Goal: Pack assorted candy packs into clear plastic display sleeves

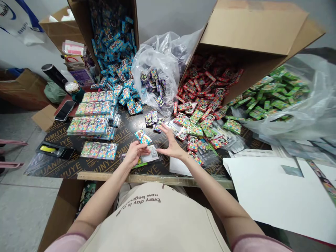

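Observation:
My left hand is closed, its fingers pinching a small blue candy box with colourful round print. Just beyond its fingertips lies a clear plastic sleeve with a barcode and a green edge, partly hidden by the hand. My right hand has thumb and fingers spread. Its fingertips reach to a small purple box; whether they touch it I cannot tell. Beside that box lies a pair of purple boxes.
Stacks of sleeved four-colour packs stand left, near a tape dispenser and phone. Blue boxes, red boxes and green boxes spill from cartons and bags. White sheets lie right.

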`<state>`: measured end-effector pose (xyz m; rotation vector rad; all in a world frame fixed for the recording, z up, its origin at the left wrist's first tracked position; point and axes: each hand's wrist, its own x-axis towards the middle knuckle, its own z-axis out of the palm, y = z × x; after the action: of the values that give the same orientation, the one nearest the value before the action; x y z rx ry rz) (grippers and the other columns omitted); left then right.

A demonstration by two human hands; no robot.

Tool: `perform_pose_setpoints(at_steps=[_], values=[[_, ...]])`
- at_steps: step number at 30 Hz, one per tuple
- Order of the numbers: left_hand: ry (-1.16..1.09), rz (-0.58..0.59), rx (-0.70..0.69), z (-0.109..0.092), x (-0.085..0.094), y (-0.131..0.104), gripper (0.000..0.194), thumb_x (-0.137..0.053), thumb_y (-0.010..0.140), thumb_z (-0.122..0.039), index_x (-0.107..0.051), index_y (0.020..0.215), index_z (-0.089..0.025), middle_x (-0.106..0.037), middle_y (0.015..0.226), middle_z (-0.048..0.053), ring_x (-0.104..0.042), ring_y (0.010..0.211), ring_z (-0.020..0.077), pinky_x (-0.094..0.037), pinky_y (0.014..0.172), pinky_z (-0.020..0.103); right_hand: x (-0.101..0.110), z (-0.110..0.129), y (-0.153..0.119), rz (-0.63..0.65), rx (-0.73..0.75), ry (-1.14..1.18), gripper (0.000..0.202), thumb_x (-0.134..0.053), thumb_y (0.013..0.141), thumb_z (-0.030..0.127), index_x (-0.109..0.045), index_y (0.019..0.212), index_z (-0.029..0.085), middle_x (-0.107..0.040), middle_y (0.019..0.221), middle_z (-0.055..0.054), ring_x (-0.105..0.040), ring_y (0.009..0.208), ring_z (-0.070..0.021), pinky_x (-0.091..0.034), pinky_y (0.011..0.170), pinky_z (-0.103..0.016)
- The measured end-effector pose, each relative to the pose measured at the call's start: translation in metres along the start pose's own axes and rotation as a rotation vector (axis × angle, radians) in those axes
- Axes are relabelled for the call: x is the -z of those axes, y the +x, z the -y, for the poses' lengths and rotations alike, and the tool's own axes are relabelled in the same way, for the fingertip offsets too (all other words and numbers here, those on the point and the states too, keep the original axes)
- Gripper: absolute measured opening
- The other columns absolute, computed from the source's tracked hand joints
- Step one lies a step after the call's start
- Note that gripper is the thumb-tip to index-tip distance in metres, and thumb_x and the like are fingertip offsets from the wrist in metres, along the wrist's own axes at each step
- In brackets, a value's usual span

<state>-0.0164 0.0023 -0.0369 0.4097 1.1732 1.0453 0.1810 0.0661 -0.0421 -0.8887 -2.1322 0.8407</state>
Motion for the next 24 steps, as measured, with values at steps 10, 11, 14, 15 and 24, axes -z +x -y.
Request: perform_pose_setpoints(at_steps=[10, 11, 14, 15, 24], values=[[0.196, 0.245, 0.135, 0.0, -0.003, -0.006, 0.033, -0.082, 0.056, -0.033, -0.059, 0.068, -0.013, -0.067, 0.056, 0.006, -0.064, 0.048, 0.0151, -0.053, 0.056, 0.027, 0.003, 0.011, -0.009, 0.166, 0.06, 0.085, 0.092, -0.078, 0.068, 0.04, -0.032, 0.146, 0.027, -0.047, 0.143, -0.012, -0.043, 0.132, -0.0313, -0.03, 0.112, -0.051], [0.238, 0.25, 0.114, 0.001, -0.003, -0.006, 0.035, -0.082, 0.058, -0.038, -0.06, 0.07, -0.013, -0.068, 0.06, 0.007, -0.065, 0.052, 0.0163, -0.054, 0.061, 0.03, 0.001, 0.01, -0.01, 0.14, 0.048, 0.082, 0.089, -0.077, 0.068, 0.036, -0.033, 0.145, 0.027, -0.048, 0.142, -0.012, -0.045, 0.131, -0.0308, -0.032, 0.111, -0.05], [0.56, 0.179, -0.154, 0.006, -0.001, -0.005, 0.049, -0.077, 0.064, -0.05, -0.067, 0.094, -0.013, -0.072, 0.087, 0.012, -0.069, 0.083, 0.025, -0.052, 0.084, 0.042, 0.003, 0.003, -0.013, 0.002, 0.009, 0.046, 0.081, -0.07, 0.068, 0.025, -0.037, 0.142, 0.026, -0.05, 0.138, -0.01, -0.048, 0.127, -0.0292, -0.036, 0.109, -0.048], [0.746, 0.141, -0.299, 0.008, 0.001, -0.005, 0.06, -0.079, 0.061, -0.051, -0.066, 0.107, -0.015, -0.07, 0.103, 0.014, -0.065, 0.1, 0.0295, -0.047, 0.095, 0.047, 0.005, -0.001, -0.014, -0.045, -0.001, 0.014, 0.079, -0.068, 0.068, 0.023, -0.038, 0.141, 0.026, -0.051, 0.137, -0.01, -0.048, 0.127, -0.0295, -0.036, 0.108, -0.048], [1.603, 0.088, -0.627, 0.031, 0.027, 0.003, 0.11, -0.077, 0.062, -0.032, -0.016, 0.153, -0.022, -0.053, 0.122, 0.012, -0.049, 0.114, 0.0316, -0.038, 0.1, 0.047, 0.002, -0.02, -0.043, 0.134, -0.093, -0.236, 0.074, -0.071, 0.069, 0.028, -0.043, 0.137, 0.024, -0.057, 0.129, -0.013, -0.052, 0.12, -0.0342, -0.029, 0.104, -0.055]])
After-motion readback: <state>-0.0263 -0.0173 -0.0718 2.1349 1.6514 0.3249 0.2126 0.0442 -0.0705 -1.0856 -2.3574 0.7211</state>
